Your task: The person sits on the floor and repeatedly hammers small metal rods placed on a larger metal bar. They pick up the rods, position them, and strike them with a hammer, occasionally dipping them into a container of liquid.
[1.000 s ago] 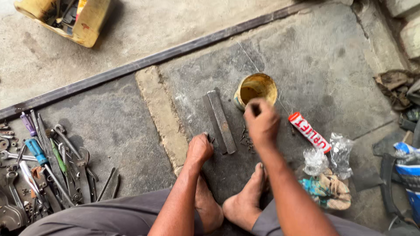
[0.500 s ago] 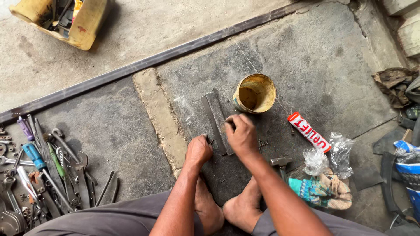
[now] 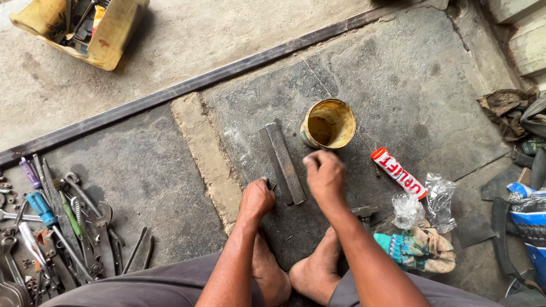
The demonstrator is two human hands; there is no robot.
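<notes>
We sit low on the stone floor (image 3: 398,85) with both bare feet (image 3: 296,273) drawn in, so the work lies right between our knees and within easy reach of either arm. The flat metal bar (image 3: 284,162) lies lengthwise on the dark slab, angled slightly away from us, its near end just beside our left hand (image 3: 257,199). That hand presses down at the bar's near corner with the fingers curled together, seemingly pinning it, or some small dark piece at its edge, so it cannot slide; we cannot tell exactly what sits under the fingertips. Our right hand (image 3: 325,176) hovers just to the right of the bar, fingers bunched and closed as if pinching something small, though nothing can be made out between them. The stained yellow tin (image 3: 328,124) stands open and upright just beyond the right hand, near enough for dipping. A red and white tube (image 3: 399,173) lies further right, with crumpled clear plastic bags (image 3: 424,202) and a patterned cloth (image 3: 415,250) near it. Off to our left, well apart from the bar, spanners and screwdrivers (image 3: 57,222) are spread in a loose heap, and a yellow tool box (image 3: 85,28) sits at the far corner
</notes>
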